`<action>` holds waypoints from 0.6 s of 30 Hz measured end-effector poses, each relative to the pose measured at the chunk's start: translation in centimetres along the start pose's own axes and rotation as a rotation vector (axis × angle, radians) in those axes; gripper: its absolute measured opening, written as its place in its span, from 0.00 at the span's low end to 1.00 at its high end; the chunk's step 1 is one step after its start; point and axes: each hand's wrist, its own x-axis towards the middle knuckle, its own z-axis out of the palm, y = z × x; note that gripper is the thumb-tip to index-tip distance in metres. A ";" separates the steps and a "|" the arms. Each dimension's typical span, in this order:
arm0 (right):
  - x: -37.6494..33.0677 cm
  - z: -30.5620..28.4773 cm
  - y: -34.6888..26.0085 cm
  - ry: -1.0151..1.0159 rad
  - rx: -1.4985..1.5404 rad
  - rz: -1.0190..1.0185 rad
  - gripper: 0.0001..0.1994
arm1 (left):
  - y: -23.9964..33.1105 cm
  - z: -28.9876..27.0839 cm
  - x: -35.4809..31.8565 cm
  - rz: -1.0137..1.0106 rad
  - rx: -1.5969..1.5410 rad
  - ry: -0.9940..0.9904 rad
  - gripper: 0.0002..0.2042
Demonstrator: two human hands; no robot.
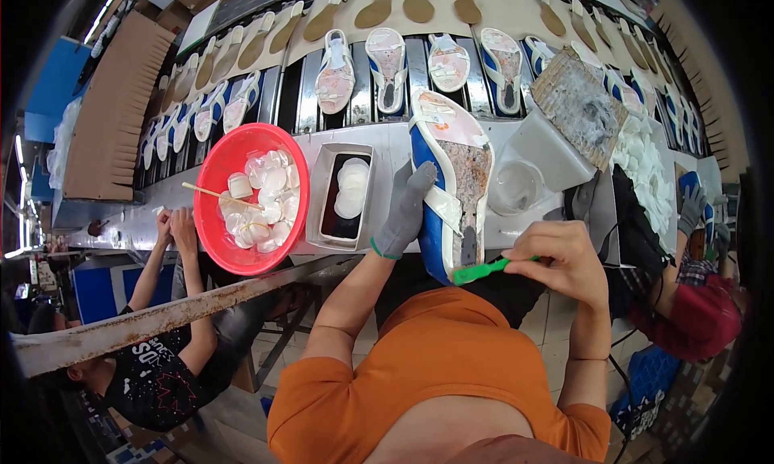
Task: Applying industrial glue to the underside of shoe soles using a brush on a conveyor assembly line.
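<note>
A wedge sandal (471,174) with a blue side, white straps and a rough, speckled inner surface is held upright with its toe pointing away. My left hand (405,212), in a grey glove, is closed around its left side near the strap. Bare, my right hand (564,254) pinches a green toothbrush-like brush (481,270), whose head is at the heel end of the sandal. Whether the bristles touch it I cannot tell. Just right of the sandal is a clear round container (516,187).
A red basin (207,237) with round whitish pieces and a stick stands left, beside a white box (359,243) holding a white round piece. Sandals (334,73) and tan insoles (419,7) line the conveyor beyond. A fuzzy board (579,105) leans right. People sit on both sides.
</note>
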 end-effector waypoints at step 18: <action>1.8 0.6 0.5 0.198 -0.083 0.099 0.06 | 1.3 0.1 0.0 0.035 0.097 -0.043 0.28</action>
